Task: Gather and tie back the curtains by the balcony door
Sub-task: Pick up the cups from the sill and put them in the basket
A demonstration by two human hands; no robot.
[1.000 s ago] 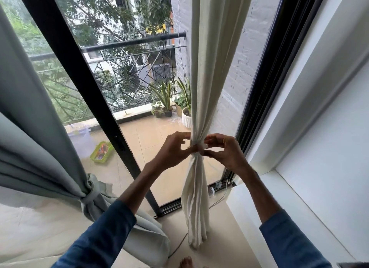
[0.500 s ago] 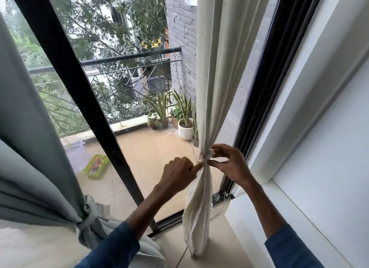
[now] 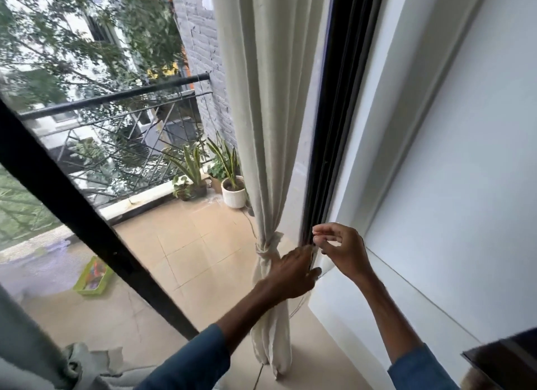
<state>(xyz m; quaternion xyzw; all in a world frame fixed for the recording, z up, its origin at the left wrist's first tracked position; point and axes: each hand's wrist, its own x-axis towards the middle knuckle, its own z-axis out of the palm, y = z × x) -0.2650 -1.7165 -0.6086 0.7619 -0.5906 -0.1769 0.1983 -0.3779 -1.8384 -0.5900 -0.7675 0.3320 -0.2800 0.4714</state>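
Left hand [image 3: 293,270] fingertips blurred, maybe hidden at door frame [image 3: 325,128]; grey curtain [image 3: 26,346] cut off btm-left.

Both hands have left the cream curtain [image 3: 261,128] – the left hand [image 3: 292,275] now sits just right of the knot [image 3: 266,248], the right hand [image 3: 341,251] by the black door frame [image 3: 334,128]. The knot (pinched before) stands unheld.

We look through one wide-angle camera worn on the head, facing forward and down along both outstretched arms. The left hand [image 3: 293,273] and right hand [image 3: 340,250] sit near, low in the middle of the view. Just left of them hangs the knotted cream fabric curtain [image 3: 261,128], behind them rises the black metal door frame [image 3: 334,99], and farther left lies the tan tiled balcony floor [image 3: 189,244].
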